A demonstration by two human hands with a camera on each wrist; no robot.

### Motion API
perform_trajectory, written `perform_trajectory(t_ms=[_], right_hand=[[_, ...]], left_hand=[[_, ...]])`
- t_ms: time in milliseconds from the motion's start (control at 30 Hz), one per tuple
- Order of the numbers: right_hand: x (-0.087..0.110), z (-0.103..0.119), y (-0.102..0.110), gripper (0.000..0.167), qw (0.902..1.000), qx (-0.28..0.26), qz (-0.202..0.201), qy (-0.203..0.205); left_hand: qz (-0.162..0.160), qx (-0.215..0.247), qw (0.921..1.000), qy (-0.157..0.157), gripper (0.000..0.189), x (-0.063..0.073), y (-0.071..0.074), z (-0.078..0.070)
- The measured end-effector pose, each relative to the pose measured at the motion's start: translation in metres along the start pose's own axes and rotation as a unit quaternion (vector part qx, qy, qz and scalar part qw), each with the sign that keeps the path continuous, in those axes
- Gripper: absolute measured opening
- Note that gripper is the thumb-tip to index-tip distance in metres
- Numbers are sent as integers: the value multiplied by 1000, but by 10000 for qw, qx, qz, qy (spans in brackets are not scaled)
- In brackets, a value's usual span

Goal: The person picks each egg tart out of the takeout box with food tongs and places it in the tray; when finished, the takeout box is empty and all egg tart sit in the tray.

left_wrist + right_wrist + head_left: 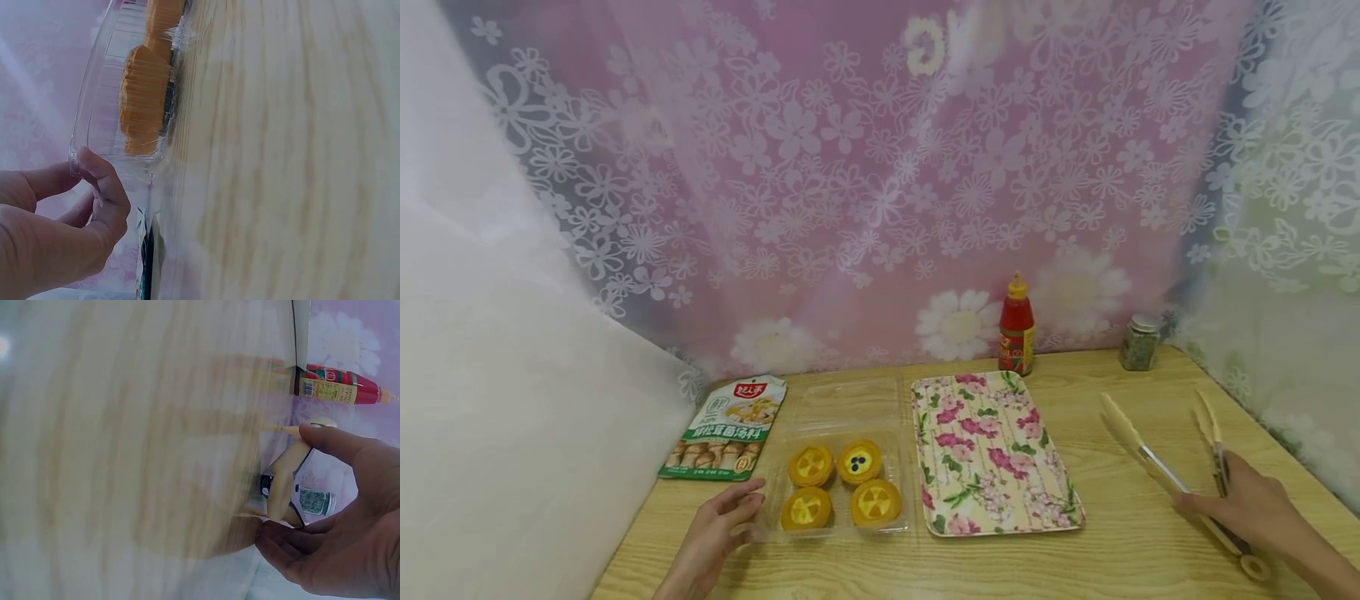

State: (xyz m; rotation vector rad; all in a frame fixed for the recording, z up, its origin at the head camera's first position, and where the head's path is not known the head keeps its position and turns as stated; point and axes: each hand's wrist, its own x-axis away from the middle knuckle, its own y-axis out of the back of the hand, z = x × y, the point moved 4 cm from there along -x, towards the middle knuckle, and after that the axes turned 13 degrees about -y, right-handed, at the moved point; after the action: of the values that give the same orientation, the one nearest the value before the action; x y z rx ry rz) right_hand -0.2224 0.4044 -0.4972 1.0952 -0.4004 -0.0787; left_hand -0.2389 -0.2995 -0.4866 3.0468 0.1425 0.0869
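In the head view, my left hand (713, 533) is at the near left corner of a clear plastic clamshell box (848, 403), its lid folded back flat. The left wrist view shows thumb and finger pinching the box's rim (84, 125). Several egg tarts (876, 502) sit inside; one tart (859, 460) carries dark blue berries. My right hand (1258, 510) grips metal tongs (1163, 472) with cream tips, thumb on one arm and fingers on the other. The tongs' arms are spread, with nothing between the tips. Right of the box lies a floral tray (977, 458).
A mushroom soup seasoning pouch (726, 429) lies left of the box. Against the flowered backdrop stand a red sauce bottle (1017, 329) and a small jar of green flakes (1139, 343). White sheeting (535, 375) borders the wooden table (1000, 571) on the left.
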Motion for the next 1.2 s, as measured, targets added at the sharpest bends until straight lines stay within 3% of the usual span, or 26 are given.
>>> perform_trajectory(t_ms=[100, 233, 333, 767, 1200], right_hand=[[0, 1, 0, 119, 9999, -79, -38, 127], [-2, -1, -4, 126, 9976, -389, 556, -138], [-2, -2, -6, 126, 9955, -507, 741, -286], [15, 20, 10, 109, 9916, -1266, 254, -62], [34, 67, 13, 89, 9832, -1607, 310, 804]], left_hand=[[-36, -25, 10000, -1, 43, 0, 0, 0], [-66, -32, 10000, 12, 43, -1, 0, 1], [-54, -24, 10000, 13, 44, -1, 0, 1], [97, 38, 9999, 15, 48, 1, 0, 1], [139, 81, 9999, 48, 48, 0, 1, 1]])
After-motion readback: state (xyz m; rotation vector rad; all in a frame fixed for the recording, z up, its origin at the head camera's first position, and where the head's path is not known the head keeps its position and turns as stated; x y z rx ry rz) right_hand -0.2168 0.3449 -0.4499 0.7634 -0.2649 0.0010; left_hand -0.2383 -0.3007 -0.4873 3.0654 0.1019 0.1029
